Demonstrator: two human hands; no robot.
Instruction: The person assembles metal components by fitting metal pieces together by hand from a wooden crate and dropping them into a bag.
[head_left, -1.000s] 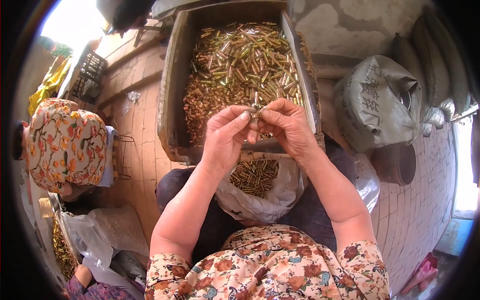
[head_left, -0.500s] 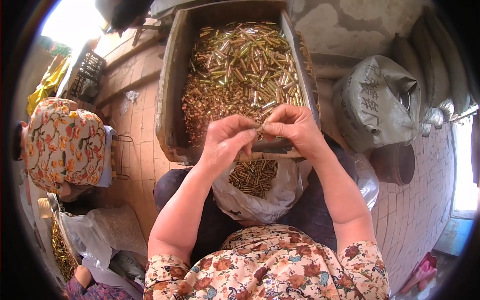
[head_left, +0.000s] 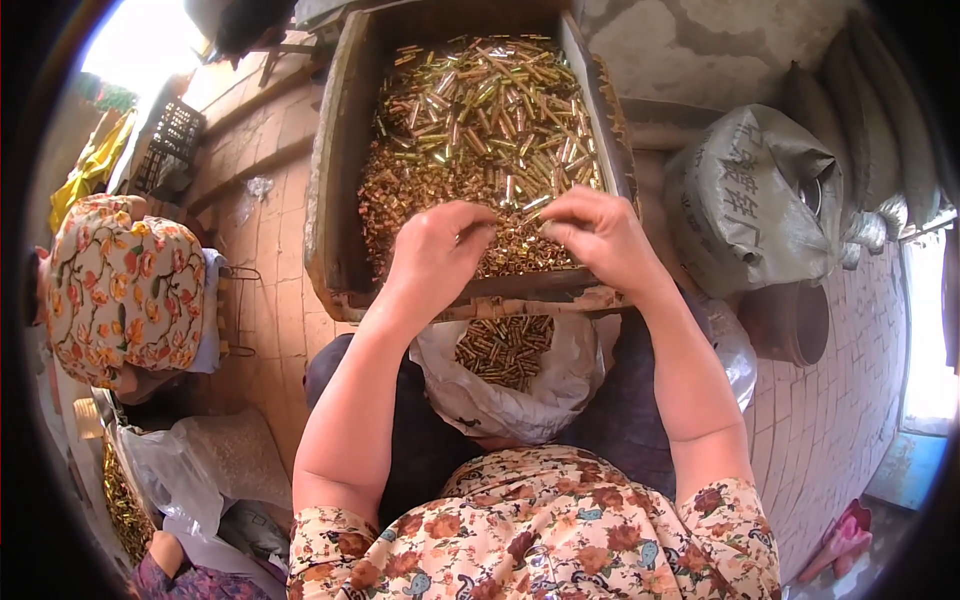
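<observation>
A deep wooden box [head_left: 330,190] in front of me holds long brass-coloured metal tubes [head_left: 480,100] at its far side and small ring-like metal pieces [head_left: 425,190] at its near left. My left hand [head_left: 440,250] is low over the small pieces, fingers closed in a pinch; what lies between them is hidden. To its right, my right hand [head_left: 598,235] pinches a shiny metal tube [head_left: 538,204] at thumb and forefinger. The hands are apart. Below the box, between my knees, an open white sack [head_left: 480,408] contains many short brass-coloured pieces [head_left: 505,352].
A grey woven sack [head_left: 720,210] stands at the right above a dark bucket [head_left: 790,325]. On the left sits a person in a floral top [head_left: 125,290]. Another person's sleeve [head_left: 195,575] shows at lower left, beside clear plastic sheeting [head_left: 190,460]. A black crate [head_left: 168,145] is farther back.
My hands were together at the box's near edge, fingertips meeting over a tiny piece. Now they have separated and moved slightly farther over the box, and a tube is at my right fingertips.
</observation>
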